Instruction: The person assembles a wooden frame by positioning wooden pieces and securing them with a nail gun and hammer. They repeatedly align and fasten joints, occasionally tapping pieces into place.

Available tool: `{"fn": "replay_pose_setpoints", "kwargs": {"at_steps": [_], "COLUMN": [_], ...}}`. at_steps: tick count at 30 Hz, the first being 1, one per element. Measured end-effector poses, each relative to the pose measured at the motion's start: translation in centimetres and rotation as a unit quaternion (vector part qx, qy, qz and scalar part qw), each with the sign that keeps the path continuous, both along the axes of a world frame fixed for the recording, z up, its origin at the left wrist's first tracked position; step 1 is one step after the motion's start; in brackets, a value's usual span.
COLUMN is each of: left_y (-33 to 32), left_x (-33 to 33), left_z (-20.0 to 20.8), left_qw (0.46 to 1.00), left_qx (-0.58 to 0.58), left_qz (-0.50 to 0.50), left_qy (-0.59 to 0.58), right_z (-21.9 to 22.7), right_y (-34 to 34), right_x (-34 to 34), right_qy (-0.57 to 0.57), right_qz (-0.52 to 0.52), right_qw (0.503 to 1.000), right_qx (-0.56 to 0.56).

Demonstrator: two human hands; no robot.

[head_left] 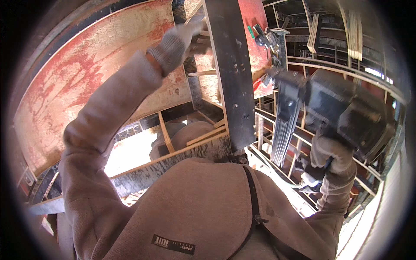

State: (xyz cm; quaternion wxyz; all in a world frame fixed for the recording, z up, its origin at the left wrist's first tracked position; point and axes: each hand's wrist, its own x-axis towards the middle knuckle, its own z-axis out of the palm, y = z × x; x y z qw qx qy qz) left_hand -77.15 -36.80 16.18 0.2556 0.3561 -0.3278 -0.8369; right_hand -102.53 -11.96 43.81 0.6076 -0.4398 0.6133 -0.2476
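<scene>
Your gloved left hand [187,32] pressed against the dark upright board [232,73], fingers hidden, your right hand [331,156] gripping the black nail gun [333,106].

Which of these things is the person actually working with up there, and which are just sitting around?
In use:
- left hand, gloved, on the dark upright board
- right hand, gloved, holding the black nail gun
- red-stained panel beside the board

Lying about:
- pale wooden slats, top right
- timber framework below

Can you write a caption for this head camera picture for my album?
Gloved left hand steadies a dark upright board against red formwork panel while right hand raises a black nail gun.
</scene>
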Motion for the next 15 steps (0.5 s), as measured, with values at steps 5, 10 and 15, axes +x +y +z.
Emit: {"fn": "replay_pose_setpoints", "kwargs": {"at_steps": [5,10,15], "left_y": [9.8,16.7,18.3], "left_x": [7.2,9.1,8.8], "left_z": [6.0,9.9,9.4], "left_qw": [0.785,0.78,0.785], "left_qx": [-0.409,-0.303,-0.294], "left_qz": [-0.418,-0.438,-0.393], "left_qy": [-0.207,-0.33,-0.379], "right_z": [-0.8,-5.4,-7.9], "right_y": [7.8,12.7,14.1], "right_x": [3.3,0.7,0.2], "right_qy": [0.159,-0.021,-0.089], "right_qz": [-0.159,-0.073,-0.044], "right_qw": [0.97,0.994,0.995], "right_qx": [0.097,0.075,-0.031]}}
